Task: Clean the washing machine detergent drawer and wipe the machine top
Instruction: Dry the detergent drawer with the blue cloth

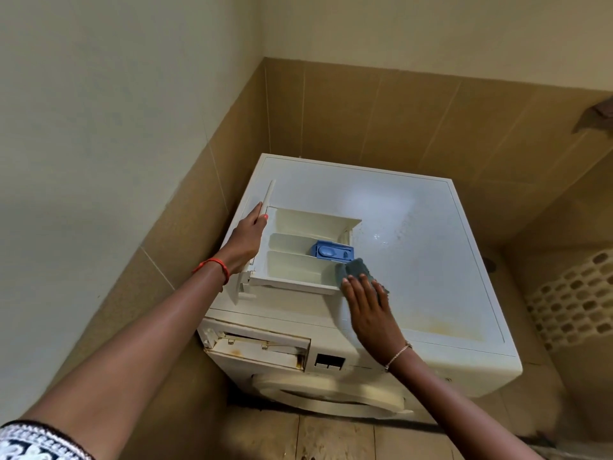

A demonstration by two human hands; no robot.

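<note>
There are two hands. The left hand (247, 237) holds the front panel of the drawer (298, 270), with its fingers closed round the panel's edge. The right hand (371, 313) lies flat, with fingers almost straight, and presses one grey-blue cloth (360, 272) down at the right end of the drawer. Each wrist has one bracelet: a red thread (215, 268) on the left, a thin chain (398, 355) on the right.

The one drawer is out of the machine (365, 370) and lies on its top surface (431, 234). It has three compartments. In the middle one sits one blue insert (333, 252), just beside the cloth.

To the right of the drawer the surface is white, with some shine behind the cloth and yellowish stains nearer the front edge. Below the drawer, in the machine's front, the one slot (262, 350) is open and shows rust marks. Under it is the round door (328, 393).

The machine is in a corner with beige tiles (365, 114) under a pale painted wall (99, 94). Far right of the drawer is one basket (570, 303) with holes.
</note>
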